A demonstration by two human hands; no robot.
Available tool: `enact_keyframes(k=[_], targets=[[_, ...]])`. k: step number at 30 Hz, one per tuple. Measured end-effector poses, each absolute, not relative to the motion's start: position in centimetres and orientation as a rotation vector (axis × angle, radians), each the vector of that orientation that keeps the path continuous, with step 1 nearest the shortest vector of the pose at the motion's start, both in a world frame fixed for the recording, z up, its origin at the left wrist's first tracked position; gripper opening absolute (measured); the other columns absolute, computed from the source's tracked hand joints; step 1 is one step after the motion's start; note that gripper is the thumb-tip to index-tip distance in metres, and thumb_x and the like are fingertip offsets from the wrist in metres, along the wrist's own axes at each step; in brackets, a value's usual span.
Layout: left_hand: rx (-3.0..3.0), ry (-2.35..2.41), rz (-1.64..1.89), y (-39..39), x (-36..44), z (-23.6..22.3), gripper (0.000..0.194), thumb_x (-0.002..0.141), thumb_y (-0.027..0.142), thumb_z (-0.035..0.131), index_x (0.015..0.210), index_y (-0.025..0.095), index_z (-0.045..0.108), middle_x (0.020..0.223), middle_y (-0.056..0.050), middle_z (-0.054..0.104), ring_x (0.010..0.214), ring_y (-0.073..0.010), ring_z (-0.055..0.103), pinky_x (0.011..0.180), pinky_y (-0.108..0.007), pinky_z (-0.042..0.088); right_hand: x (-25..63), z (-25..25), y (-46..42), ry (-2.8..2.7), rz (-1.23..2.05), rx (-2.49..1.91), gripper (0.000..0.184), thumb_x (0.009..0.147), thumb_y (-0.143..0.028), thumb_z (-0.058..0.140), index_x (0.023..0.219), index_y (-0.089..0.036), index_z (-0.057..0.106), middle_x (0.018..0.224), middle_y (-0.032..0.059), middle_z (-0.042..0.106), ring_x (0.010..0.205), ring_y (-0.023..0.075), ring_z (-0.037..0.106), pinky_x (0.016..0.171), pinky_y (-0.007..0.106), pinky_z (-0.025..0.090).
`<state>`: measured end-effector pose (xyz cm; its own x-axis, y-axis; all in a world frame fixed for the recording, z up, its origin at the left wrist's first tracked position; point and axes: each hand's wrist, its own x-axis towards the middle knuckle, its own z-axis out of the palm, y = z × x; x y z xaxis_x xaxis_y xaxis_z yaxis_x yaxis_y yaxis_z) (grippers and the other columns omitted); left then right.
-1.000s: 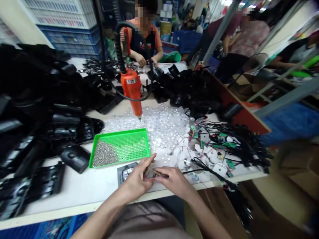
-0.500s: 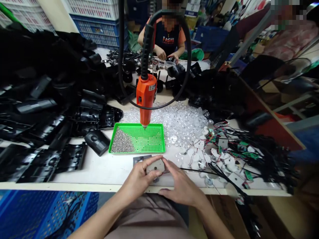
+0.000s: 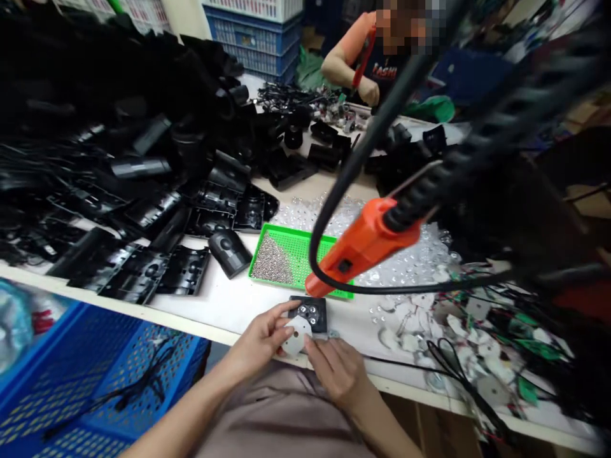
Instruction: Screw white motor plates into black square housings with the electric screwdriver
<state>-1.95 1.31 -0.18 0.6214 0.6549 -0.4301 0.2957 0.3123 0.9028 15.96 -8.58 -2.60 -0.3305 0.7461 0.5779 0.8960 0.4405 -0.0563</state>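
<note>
Near the table's front edge, my left hand (image 3: 260, 340) pinches a flat white plate (image 3: 293, 345) with small holes between thumb and fingers. My right hand (image 3: 340, 369) is closed at the plate's right edge, fingers curled and pressed together. A thin black cable (image 3: 405, 363) runs rightward from beside the right hand. Just behind the plate lies a black block (image 3: 321, 315) with several round shiny recesses, partly covered by my left fingers. An orange electric screwdriver (image 3: 363, 245) hangs tilted above it, tip close to the block's far edge.
Behind the block sits a green tray (image 3: 298, 245) with small screws (image 3: 272, 262). Clear plastic discs (image 3: 405, 267) spread to its right, beside wired circuit parts (image 3: 482, 343). Black plastic shells (image 3: 229, 251) fill the left. A blue crate (image 3: 100, 381) stands below; a co-worker (image 3: 353, 63) sits opposite.
The view has turned, and the screwdriver has gone from hanging upright over the tray to tilted near the block. The right hand's fingers have curled in against the plate, which is now tipped differently.
</note>
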Motion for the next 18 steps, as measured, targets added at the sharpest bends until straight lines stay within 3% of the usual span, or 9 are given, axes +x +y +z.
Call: enact_keyframes(k=[3, 5, 7, 10, 18], targets=[[1.59, 1.099, 0.491, 2.0, -2.8, -1.1, 0.045, 0.095, 0.039, 0.043, 0.136, 0.022, 0.048, 0.116, -0.008, 0.067, 0.094, -0.0208, 0.064, 0.086, -0.038, 0.052, 16.1, -2.8, -7.9, -2.125, -0.5, -1.408, 0.027, 0.084, -0.008, 0.063, 0.111, -0.007, 0.061, 0.065, 0.0034, 0.064, 0.058, 0.0157, 0.057, 0.056, 0.031, 0.044], [1.865, 1.104, 0.553, 2.6, -2.9, -1.8, 0.041, 0.093, 0.038, 0.05, 0.131, 0.022, 0.053, 0.129, -0.01, 0.06, 0.115, -0.0254, 0.057, 0.101, -0.044, 0.043, 16.2, -2.9, -7.4, -2.107, -0.579, -1.474, 0.029, 0.083, -0.006, 0.065, 0.111, -0.007, 0.06, 0.062, 0.0016, 0.061, 0.056, 0.0149, 0.055, 0.054, 0.031, 0.042], [2.063, 1.001, 0.513, 3.0, -2.7, -2.7, 0.053, 0.084, 0.036, 0.065, 0.133, 0.022, 0.051, 0.134, -0.011, 0.056, 0.124, -0.0292, 0.05, 0.105, -0.047, 0.039, 16.2, -2.9, -7.1, -2.12, -0.603, -1.555, 0.026, 0.085, -0.006, 0.061, 0.111, -0.009, 0.059, 0.062, 0.0007, 0.059, 0.055, 0.0146, 0.054, 0.053, 0.031, 0.041], [2.181, 0.918, 0.46, 3.3, -2.0, -3.8, 0.073, 0.073, 0.032, 0.078, 0.137, 0.022, 0.045, 0.133, -0.012, 0.057, 0.124, -0.0306, 0.05, 0.104, -0.048, 0.038, 16.0, -2.9, -6.8, -2.161, -0.573, -1.632, 0.023, 0.087, -0.005, 0.055, 0.109, -0.009, 0.06, 0.062, 0.0009, 0.056, 0.057, 0.0151, 0.054, 0.054, 0.031, 0.041], [2.17, 0.899, 0.492, 3.5, -1.6, -4.6, 0.069, 0.072, 0.03, 0.077, 0.133, 0.026, 0.047, 0.127, -0.007, 0.061, 0.117, -0.0295, 0.053, 0.1, -0.047, 0.038, 15.3, -2.7, -7.0, -2.172, -0.523, -1.664, 0.025, 0.089, -0.005, 0.05, 0.112, -0.01, 0.058, 0.062, 0.0002, 0.053, 0.056, 0.0151, 0.051, 0.052, 0.031, 0.037]])
